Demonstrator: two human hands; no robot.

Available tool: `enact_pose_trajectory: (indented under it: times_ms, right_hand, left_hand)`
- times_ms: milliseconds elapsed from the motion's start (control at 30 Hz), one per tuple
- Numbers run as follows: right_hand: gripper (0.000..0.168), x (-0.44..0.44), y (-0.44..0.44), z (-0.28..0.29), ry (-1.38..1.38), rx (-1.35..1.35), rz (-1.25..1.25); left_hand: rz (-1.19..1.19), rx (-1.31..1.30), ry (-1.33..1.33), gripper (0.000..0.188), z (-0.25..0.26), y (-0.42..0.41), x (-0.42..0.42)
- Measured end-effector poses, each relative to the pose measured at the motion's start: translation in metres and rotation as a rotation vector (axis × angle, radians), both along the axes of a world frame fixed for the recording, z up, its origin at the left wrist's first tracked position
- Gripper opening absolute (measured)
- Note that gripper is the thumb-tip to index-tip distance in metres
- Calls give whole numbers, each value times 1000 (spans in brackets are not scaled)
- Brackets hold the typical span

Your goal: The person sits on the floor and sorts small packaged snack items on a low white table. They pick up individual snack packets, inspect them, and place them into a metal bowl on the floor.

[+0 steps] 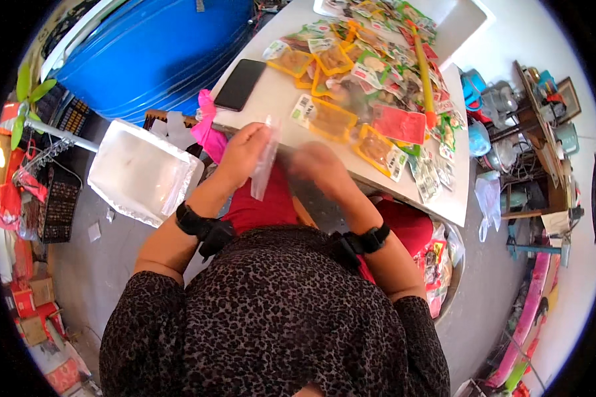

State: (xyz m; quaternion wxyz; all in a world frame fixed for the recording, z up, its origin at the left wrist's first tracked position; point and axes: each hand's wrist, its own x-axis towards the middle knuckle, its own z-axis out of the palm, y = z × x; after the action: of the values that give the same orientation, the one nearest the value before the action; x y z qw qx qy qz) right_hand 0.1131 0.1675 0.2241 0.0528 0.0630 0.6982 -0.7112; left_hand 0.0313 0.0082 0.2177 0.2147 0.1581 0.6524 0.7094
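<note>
My left hand [246, 148] grips a clear plastic bag [261, 181] near its upper end, and the bag hangs down over the table's front edge. Blurred by motion, my right hand [322, 167] is apart from the bag to its right; whether its fingers hold anything cannot be made out. On the white table [285, 130] beyond my hands lie a yellow-edged food packet [330, 119], a red packet [399, 124] and another yellow-edged packet [380, 151]. Behind them spreads a heap of small sealed food packets [372, 69] with yellow, green and red edges.
A black smartphone [240, 84] lies at the table's left edge, above a pink plastic bag [209, 134]. Left stands a white foam box [139, 171] with clear bags inside. A yellow stick [421, 74] crosses the heap. Packets fill a round container [449, 293] below right.
</note>
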Motion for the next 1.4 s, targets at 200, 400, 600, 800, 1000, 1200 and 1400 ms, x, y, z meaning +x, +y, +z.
enact_pose_trajectory:
  times_ms: [200, 400, 600, 800, 1000, 1200, 1400]
  right_hand:
    - [14, 1, -11, -4, -35, -97, 50]
    - [13, 9, 1, -2, 40, 32, -33]
    - [12, 9, -2, 2, 35, -116, -142]
    - [11, 12, -1, 2, 7, -133, -95]
    - [12, 11, 2, 0, 16, -116, -47]
    - [11, 9, 4, 3, 10, -76, -30]
    - [13, 5, 6, -2, -4, -154, -63]
  left_hand:
    - [-86, 127, -25, 19, -21, 26, 11]
    - [145, -98, 530, 20, 3, 20, 23]
    - [-201, -249, 558, 26, 17, 15, 39]
    - [-242, -327, 518, 22, 6, 14, 34]
    - [-234, -309, 462, 18, 4, 16, 35]
    - [-223, -324, 464, 11, 1, 17, 26]
    - [-219, -224, 285, 11, -15, 16, 16]
